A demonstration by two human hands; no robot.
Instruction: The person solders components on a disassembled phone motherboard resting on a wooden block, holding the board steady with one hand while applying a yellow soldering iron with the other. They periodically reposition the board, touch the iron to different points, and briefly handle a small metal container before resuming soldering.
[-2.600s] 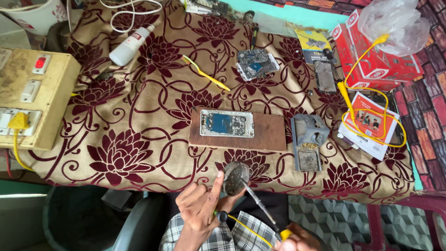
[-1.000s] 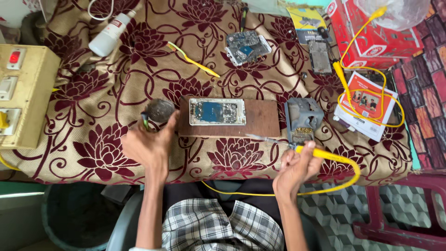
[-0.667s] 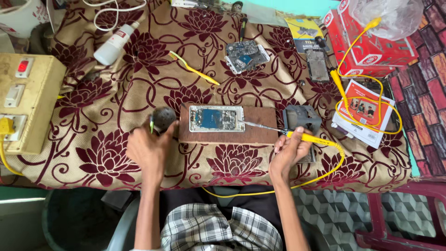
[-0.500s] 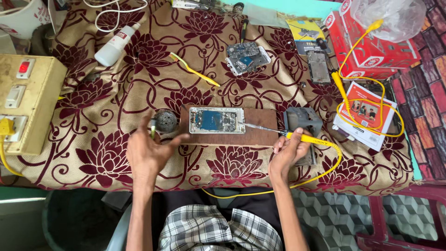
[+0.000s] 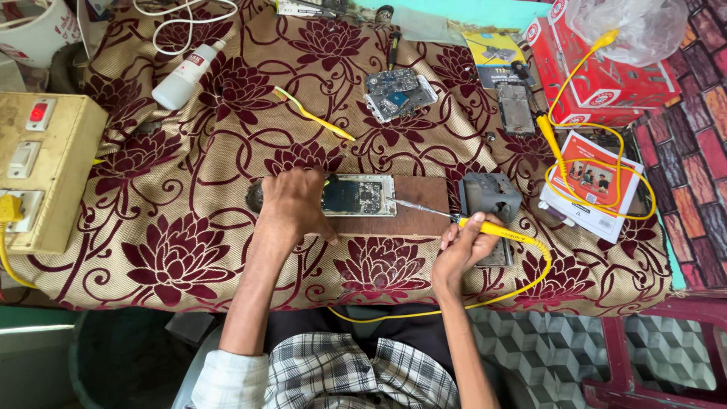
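An opened phone (image 5: 362,195) with its circuit board bare lies on a brown wooden board (image 5: 415,218) on the flowered cloth. My left hand (image 5: 291,206) covers the phone's left end and presses on it. A round dark object (image 5: 255,197) lies on the cloth and peeks out from under that hand's left side. My right hand (image 5: 463,246) grips a yellow-handled soldering iron (image 5: 492,229). Its thin metal tip (image 5: 400,203) reaches the phone's right edge. A yellow cable (image 5: 522,284) loops from the handle over the table's front edge.
A grey block (image 5: 491,195) stands right of the board. A beige switch box (image 5: 38,174) sits far left. At the back lie a white bottle (image 5: 182,76), yellow toothbrush (image 5: 314,115), another opened phone (image 5: 400,92), phone frame (image 5: 516,107), red boxes (image 5: 598,72) and a leaflet (image 5: 598,185).
My left hand carried the round dark object from near my lap onto the cloth, then moved right onto the phone. My right hand brought the iron's tip up to the phone.
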